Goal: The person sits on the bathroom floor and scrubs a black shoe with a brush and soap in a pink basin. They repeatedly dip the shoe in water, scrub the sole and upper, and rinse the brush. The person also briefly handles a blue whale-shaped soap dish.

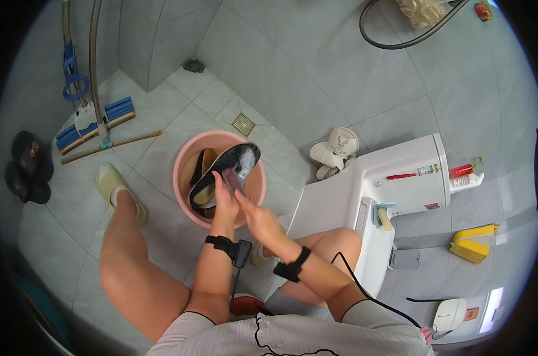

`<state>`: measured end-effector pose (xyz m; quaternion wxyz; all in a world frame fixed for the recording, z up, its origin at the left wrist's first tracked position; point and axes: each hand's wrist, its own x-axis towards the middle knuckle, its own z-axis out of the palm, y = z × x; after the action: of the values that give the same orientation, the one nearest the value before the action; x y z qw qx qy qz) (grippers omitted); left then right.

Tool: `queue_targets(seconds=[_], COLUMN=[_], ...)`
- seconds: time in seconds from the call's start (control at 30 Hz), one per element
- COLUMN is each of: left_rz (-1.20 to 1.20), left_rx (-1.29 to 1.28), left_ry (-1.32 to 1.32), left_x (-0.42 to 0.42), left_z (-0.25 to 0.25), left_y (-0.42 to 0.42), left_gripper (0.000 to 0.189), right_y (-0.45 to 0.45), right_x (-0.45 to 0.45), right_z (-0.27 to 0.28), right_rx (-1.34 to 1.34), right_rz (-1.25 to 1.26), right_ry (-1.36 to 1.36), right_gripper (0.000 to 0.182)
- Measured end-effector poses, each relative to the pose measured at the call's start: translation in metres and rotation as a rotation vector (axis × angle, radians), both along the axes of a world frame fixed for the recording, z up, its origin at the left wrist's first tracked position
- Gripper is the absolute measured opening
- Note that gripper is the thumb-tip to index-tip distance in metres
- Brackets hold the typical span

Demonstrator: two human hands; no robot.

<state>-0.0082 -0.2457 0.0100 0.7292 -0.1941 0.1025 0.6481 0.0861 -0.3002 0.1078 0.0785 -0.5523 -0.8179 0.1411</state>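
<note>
My left hand (226,199) grips a dark shoe (222,164) with a pale sole edge, tilted over a pink plastic basin (177,189). White foam (246,162) covers part of the shoe towards its upper right end. My right hand (262,221) is shut on a brush (234,181) with purplish bristles, which lies against the shoe beside my left hand. Partly hidden under the held shoe, another dark shoe (198,168) with a brown inside rests in the basin. The fingers beneath the shoe are out of sight.
A toilet (329,207) stands close on my right, with white shoes (333,153) behind it. Beyond the basin is a floor drain (243,124). To the left are a blue sponge mop (95,129), a squeegee (113,147) and black slippers (28,169). A black cable (362,289) trails by my right arm.
</note>
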Motion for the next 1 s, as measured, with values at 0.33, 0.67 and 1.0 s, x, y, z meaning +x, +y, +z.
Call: queue_targets(seconds=[0.33,0.67,1.0], left_rz=[-0.073,-0.080,-0.143], left_rx=[0.066,0.235,0.119], left_ry=[-0.136,-0.150,-0.075], left_x=[-0.003,0.005,0.012], left_z=[-0.007,-0.006,-0.010], left_y=[0.002,0.002,0.001], left_gripper=[0.046,0.046,0.051], right_y=[0.017,0.031,0.042], right_x=[0.000,0.005,0.002], right_z=[-0.002,-0.009,0.011], right_rx=[-0.043,-0.005,-0.145], right_rz=[0.043,-0.103,-0.171], right_ry=[-0.236,-0.138,-0.157], right_gripper=[0.050,0.052,0.053])
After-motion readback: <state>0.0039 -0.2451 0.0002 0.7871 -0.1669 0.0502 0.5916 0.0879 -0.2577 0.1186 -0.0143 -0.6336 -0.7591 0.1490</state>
